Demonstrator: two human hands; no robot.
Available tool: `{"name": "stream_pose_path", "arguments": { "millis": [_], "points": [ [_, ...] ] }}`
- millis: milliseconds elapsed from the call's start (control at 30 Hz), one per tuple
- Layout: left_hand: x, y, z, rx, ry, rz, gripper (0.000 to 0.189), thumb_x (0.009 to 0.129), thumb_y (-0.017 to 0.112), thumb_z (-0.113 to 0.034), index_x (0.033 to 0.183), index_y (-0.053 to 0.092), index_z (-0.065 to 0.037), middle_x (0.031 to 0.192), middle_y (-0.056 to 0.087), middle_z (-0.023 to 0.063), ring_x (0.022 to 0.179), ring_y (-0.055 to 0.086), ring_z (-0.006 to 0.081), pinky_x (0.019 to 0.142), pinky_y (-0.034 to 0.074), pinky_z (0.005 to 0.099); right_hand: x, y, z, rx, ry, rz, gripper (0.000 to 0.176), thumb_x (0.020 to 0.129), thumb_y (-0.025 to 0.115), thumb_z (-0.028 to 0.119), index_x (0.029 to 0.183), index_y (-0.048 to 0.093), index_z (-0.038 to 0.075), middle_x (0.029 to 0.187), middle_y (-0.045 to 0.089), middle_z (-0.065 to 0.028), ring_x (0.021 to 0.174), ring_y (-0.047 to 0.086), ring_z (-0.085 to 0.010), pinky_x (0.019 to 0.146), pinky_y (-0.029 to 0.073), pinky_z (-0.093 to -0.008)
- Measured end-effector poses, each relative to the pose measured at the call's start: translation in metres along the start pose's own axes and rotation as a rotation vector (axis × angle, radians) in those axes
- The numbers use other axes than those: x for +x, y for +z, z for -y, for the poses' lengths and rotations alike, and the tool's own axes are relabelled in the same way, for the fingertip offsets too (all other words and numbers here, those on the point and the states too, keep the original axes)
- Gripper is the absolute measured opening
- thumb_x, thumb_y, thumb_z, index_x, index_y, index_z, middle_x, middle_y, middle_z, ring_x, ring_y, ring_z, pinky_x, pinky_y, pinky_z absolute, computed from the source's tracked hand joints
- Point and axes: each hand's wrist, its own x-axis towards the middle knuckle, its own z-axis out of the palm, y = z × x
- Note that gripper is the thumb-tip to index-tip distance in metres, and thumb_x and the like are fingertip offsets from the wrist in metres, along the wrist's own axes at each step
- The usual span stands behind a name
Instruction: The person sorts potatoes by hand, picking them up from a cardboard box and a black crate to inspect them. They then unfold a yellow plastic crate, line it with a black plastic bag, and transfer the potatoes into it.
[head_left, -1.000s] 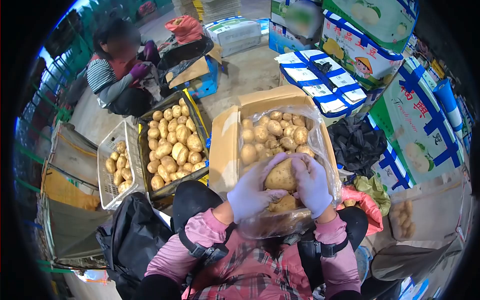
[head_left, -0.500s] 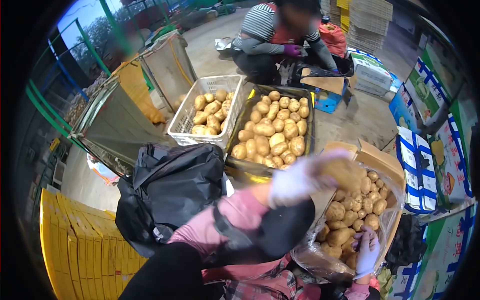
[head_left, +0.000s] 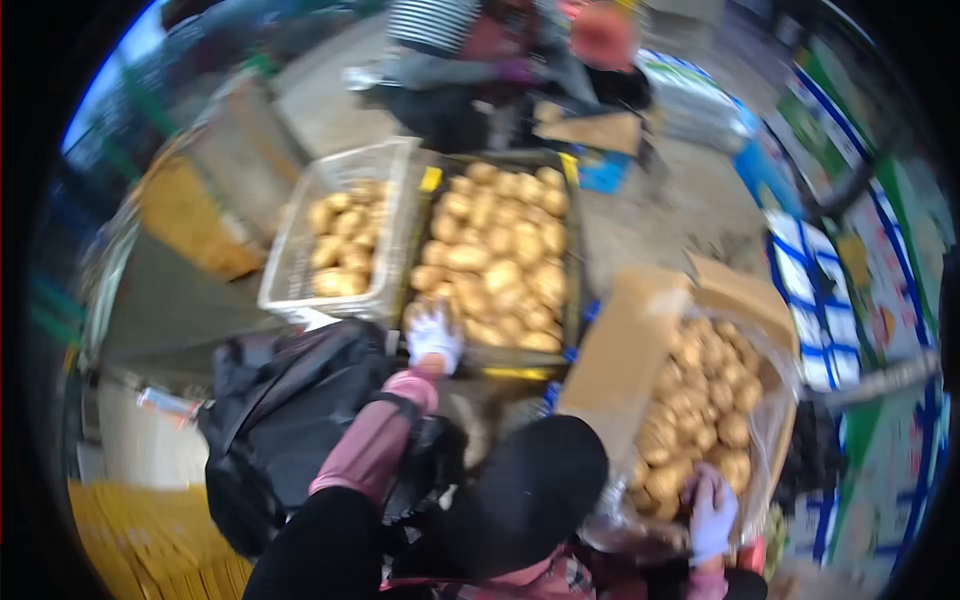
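My left hand (head_left: 434, 338), in a white glove, is at the near left corner of a black crate (head_left: 574, 250) full of potatoes (head_left: 502, 275). Its fingers are round a potato (head_left: 418, 308), blurred by motion. In the lower part of an open cardboard box (head_left: 625, 350), my right hand (head_left: 712, 508), also gloved, has its fingers bent against the potatoes (head_left: 703, 395) near the plastic liner; what they hold is hidden.
Left of the crate stands a white basket (head_left: 278, 265) of potatoes. A black bag (head_left: 290, 420) lies below it, beside yellow stacked crates (head_left: 160, 540). A co-worker (head_left: 450, 70) crouches at the top near another box (head_left: 590, 130). Printed cartons (head_left: 815, 300) stand at the right.
My left hand has swung left with a potato, from over the cardboard box to the black crate. My right hand stays in the box. The whole view has shifted and blurred.
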Motion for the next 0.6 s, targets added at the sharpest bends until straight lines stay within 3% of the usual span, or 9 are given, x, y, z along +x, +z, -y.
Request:
{"name": "stream_pose_path", "arguments": {
  "millis": [33,100,133,200,300,367,433,500,600],
  "points": [
    [0.016,0.073,0.026,-0.135,0.279,-0.137,0.058,0.098,0.047,-0.040,0.147,0.038,-0.011,0.143,0.049,0.0204,0.129,0.050,0.0345,0.107,0.042,0.0404,0.000,0.002,0.001,0.073,0.028,-0.064,0.021,0.101,0.052,0.011,0.111,0.065,-0.002,0.079,0.064,-0.0044,0.066,0.056,-0.0077,0.059,0.046,-0.0225],
    [0.004,-0.012,0.002,-0.481,-0.065,0.376,0.057,0.095,0.055,-0.028,0.147,0.038,-0.010,0.133,0.055,0.0248,0.105,0.064,0.0383,0.091,0.051,0.0445,0.009,-0.014,0.009,0.132,0.054,-0.055,0.020,0.101,0.054,0.013,0.109,0.066,-0.001,0.081,0.065,-0.0044,0.066,0.057,-0.0087,0.059,0.046,-0.0227],
    [0.006,0.022,0.014,-0.496,0.104,0.168,0.064,0.093,0.057,-0.028,0.151,0.034,-0.011,0.139,0.051,0.0231,0.117,0.058,0.0400,0.100,0.046,0.0446,0.017,-0.031,0.010,0.047,0.055,-0.094,0.022,0.102,0.054,0.017,0.110,0.066,-0.001,0.082,0.066,-0.0039,0.066,0.058,-0.0088,0.060,0.047,-0.0224],
    [0.026,0.018,0.017,-0.293,0.141,0.276,0.070,0.090,0.061,-0.027,0.151,0.034,-0.008,0.147,0.043,0.0243,0.135,0.042,0.0431,0.113,0.036,0.0422,0.036,-0.075,0.025,0.113,0.056,-0.118,0.032,0.103,0.055,0.029,0.113,0.065,0.000,0.085,0.068,-0.0036,0.068,0.060,-0.0084,0.061,0.047,-0.0216],
    [0.059,-0.064,-0.004,-0.684,-0.009,0.612,0.062,0.092,0.062,-0.030,0.146,0.043,-0.005,0.143,0.048,0.0241,0.129,0.051,0.0293,0.106,0.042,0.0341,0.067,-0.130,0.038,0.110,0.068,-0.161,0.031,0.102,0.055,0.030,0.115,0.065,0.004,0.087,0.066,-0.0012,0.067,0.059,-0.0062,0.060,0.046,-0.0209],
    [0.071,-0.107,-0.018,-1.000,0.269,0.360,0.061,0.094,0.061,-0.031,0.146,0.043,-0.004,0.140,0.052,0.0168,0.123,0.054,0.0218,0.103,0.042,0.0315,0.080,-0.145,0.034,0.147,0.106,-0.164,0.028,0.102,0.054,0.028,0.115,0.065,0.006,0.086,0.066,-0.0002,0.067,0.059,-0.0062,0.060,0.046,-0.0207],
    [0.024,-0.241,-0.070,-1.516,0.152,0.531,0.059,0.097,0.058,-0.030,0.147,0.041,-0.004,0.139,0.052,0.0123,0.120,0.054,0.0214,0.104,0.040,0.0331,0.090,-0.144,0.001,0.084,0.116,-0.129,0.027,0.100,0.056,0.027,0.111,0.067,0.005,0.085,0.066,-0.0020,0.069,0.060,-0.0067,0.062,0.047,-0.0214],
    [-0.009,-0.309,-0.101,-1.765,0.290,0.666,0.062,0.096,0.059,-0.038,0.147,0.041,-0.008,0.142,0.051,0.0087,0.127,0.049,0.0209,0.109,0.034,0.0373,0.102,-0.134,-0.024,-0.507,0.074,-0.046,0.033,0.092,0.063,0.027,0.110,0.067,0.000,0.088,0.072,-0.0131,0.076,0.067,-0.0180,0.071,0.053,-0.0308],
    [-0.077,-0.380,-0.152,-1.833,0.458,0.678,0.062,0.098,0.056,-0.035,0.149,0.036,-0.005,0.143,0.048,0.0099,0.126,0.049,0.0208,0.110,0.034,0.0368,0.096,-0.089,-0.008,-0.330,0.086,0.245,0.043,0.088,0.066,0.034,0.116,0.066,0.001,0.099,0.072,-0.0176,0.092,0.070,-0.0288,0.083,0.053,-0.0352]
  ]
}}
